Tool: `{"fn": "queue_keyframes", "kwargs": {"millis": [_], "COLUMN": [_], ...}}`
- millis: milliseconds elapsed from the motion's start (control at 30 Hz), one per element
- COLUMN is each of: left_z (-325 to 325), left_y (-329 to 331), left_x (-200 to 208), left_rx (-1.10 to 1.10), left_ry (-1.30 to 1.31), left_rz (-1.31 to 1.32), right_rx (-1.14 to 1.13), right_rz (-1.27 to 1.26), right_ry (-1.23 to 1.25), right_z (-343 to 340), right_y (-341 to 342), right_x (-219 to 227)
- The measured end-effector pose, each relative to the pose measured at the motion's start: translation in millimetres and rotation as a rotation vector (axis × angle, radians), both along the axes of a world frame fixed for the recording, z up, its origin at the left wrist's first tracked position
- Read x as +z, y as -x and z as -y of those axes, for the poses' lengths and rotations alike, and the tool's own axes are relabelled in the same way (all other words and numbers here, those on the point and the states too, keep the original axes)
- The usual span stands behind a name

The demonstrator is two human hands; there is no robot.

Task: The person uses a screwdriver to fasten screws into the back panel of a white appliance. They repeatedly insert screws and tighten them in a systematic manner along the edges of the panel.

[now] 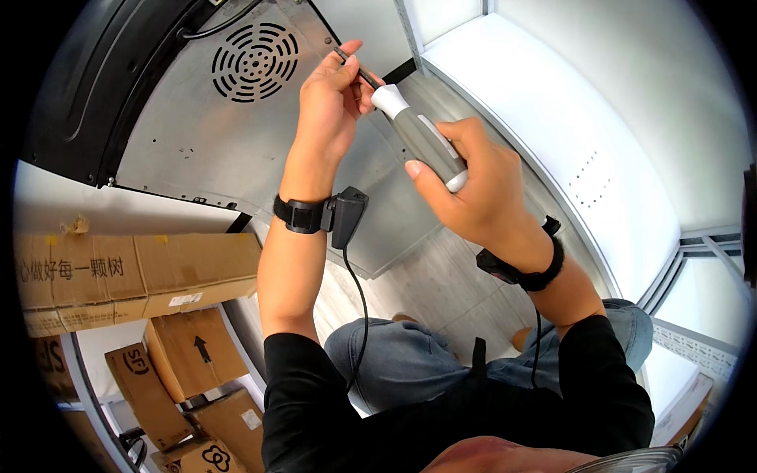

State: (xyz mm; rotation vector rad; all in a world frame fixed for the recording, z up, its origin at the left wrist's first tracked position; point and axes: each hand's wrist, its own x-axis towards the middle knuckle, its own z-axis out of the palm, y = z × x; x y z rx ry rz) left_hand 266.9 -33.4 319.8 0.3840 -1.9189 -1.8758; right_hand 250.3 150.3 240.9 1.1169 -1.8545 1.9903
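My right hand (485,185) is wrapped round the thick grey and white handle of a screwdriver (426,140). My left hand (327,102) steadies its dark shaft close to the tip, the thumb and fingers closed about it. The shaft points up and to the left, toward the edge of a grey sheet-metal panel (229,138) with a round slotted vent (255,63). Near the tip a small screw or hole shows on the panel's edge. Whether the tip touches anything is hard to tell. Both wrists wear black straps with small devices.
A black housing (87,94) with a cable borders the panel at upper left. Cardboard boxes (193,351) fill shelves at lower left, below a long carton (189,264). To the right stands a white shelf unit (552,118). Black cords hang from both wrists. My bent knees are below.
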Motion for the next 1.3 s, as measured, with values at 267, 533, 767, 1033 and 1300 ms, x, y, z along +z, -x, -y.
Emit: {"fn": "queue_keyframes", "kwargs": {"millis": [267, 533, 767, 1033, 1300], "left_z": [-30.5, -103.6, -151.1, -170.9, -184.7], "left_y": [51.9, 160.8, 267.8, 356.0, 390.5], "left_x": [-37.1, -173.3, -296.7, -417.3, -436.4], "left_rx": [-0.021, -0.185, -0.372, -0.354, -0.308], "left_ry": [-0.014, 0.095, 0.291, 1.028, 1.133], "left_rz": [0.096, 0.296, 0.583, 0.614, 0.687], "right_rx": [-0.032, -0.15, -0.514, -0.626, -0.559], "right_rz": [0.329, 0.77, 0.963, 1.206, 1.246], "right_ry": [0.046, -0.085, -0.194, -0.357, -0.393], "right_z": [-23.9, -85.2, -150.2, -189.1, -197.4], "right_y": [38.2, 111.0, 167.6, 214.0, 230.7], "right_x": [-43.1, -159.3, -240.7, -293.9, -320.7]}}
